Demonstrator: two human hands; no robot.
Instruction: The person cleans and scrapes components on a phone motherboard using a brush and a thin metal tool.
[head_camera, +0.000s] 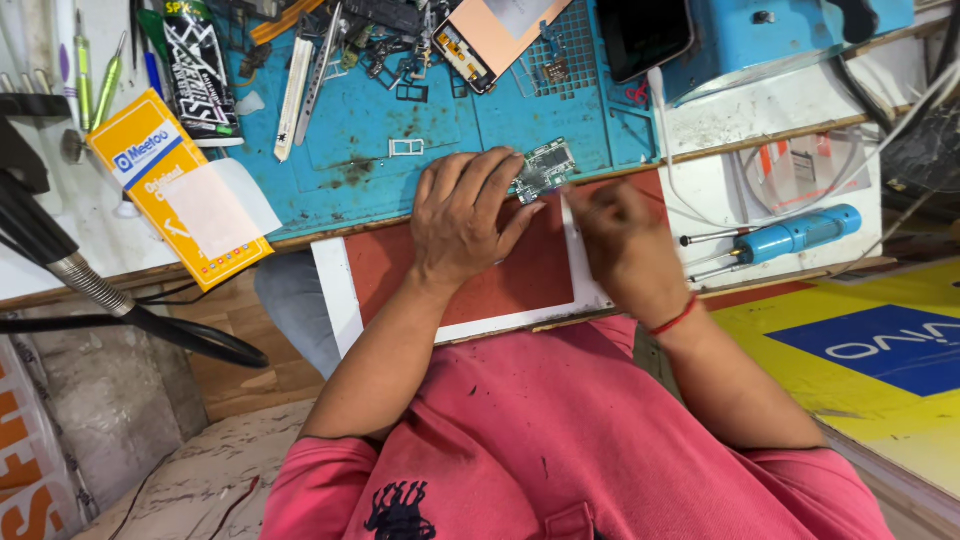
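Matt, stained blue rubbery mat (400, 110); glossy orange cardboard box (165, 185).

Bench count — one view from above

Hands: 2, left hand (465, 220) and right hand (625, 250). Circuit board (543, 168): 1, at the fingertips. Red pad w/ white border (500, 285): 1. Blue work mat (400, 120): 1. Yellow box (175, 185): 1. Black spray can (198, 70): 1. Dark phone (645, 35): 1. Screen panel w/ orange back (495, 35): 1. Blue-handled screwdriver (795, 235): 1. Green-handled tools approx 2 (108, 75), far left — small loose parts at the mat's top too many to count
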